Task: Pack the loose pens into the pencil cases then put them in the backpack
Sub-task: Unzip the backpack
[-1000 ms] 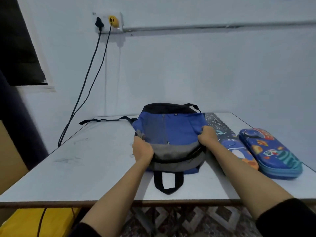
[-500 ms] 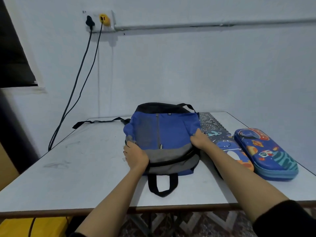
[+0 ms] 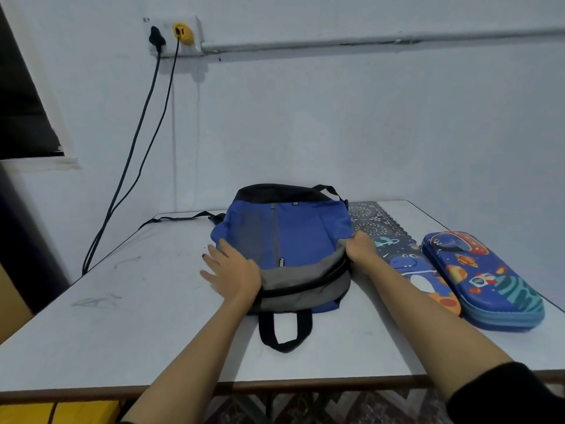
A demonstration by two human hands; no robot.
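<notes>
Head view: the backpack is seen lying flat in the middle of the worktop, with its black carry loop turned toward the near edge. The fabric at its right edge is pinched by the right hand, whose grip is closed narrowly on the cloth beside the dark zip line. The left hand is laid at the bag's left edge with fingers straight and spread, its grip wide and holding nothing. The bag is judged soft, light and slack, so it can be expected to fold and slide rather than stand. It is best held by the fabric on both sides of the zip line, so that the mouth is kept apart. Two pencil cases are set side by side just right of the bag: the dinosaur pencil case, partly hidden by the right forearm, and the planet pencil case beyond it. Both are judged stiff, smooth moulded shells, somewhat slippery and best taken across the narrow width. No loose pens can be made out.
</notes>
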